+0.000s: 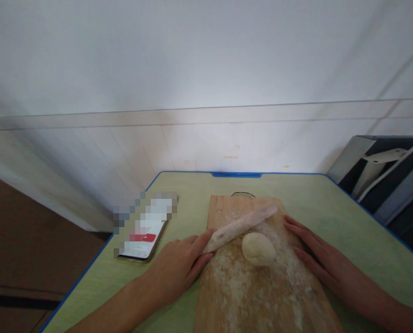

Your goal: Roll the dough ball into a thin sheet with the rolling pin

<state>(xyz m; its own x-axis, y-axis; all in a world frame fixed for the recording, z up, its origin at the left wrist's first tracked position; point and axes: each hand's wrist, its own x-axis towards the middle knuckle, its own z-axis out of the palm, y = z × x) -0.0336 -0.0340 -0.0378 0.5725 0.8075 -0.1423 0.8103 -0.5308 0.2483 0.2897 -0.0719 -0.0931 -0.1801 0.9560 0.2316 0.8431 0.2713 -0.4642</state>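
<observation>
A wooden cutting board [241, 300], dusted with flour, lies lengthwise in front of me. On it rests a smooth, rounded ball of dough [258, 249]. Behind the dough a floury rolling pin [239, 227] lies at a slant, its far end towards the upper right. My left hand [182, 261] is at the board's left edge, with the near end of the rolling pin between thumb and forefinger. Along the right edge of the board, my right hand [317, 254] touches the wood with its fingers extended and slightly apart, holding nothing.
A phone with a lit screen [147, 226], partly pixelated, lies left of the board on the green table [192, 185] with blue edging. A white wall [206, 143] stands behind it. At the right are dark and grey panels [383, 171] with a pale cable.
</observation>
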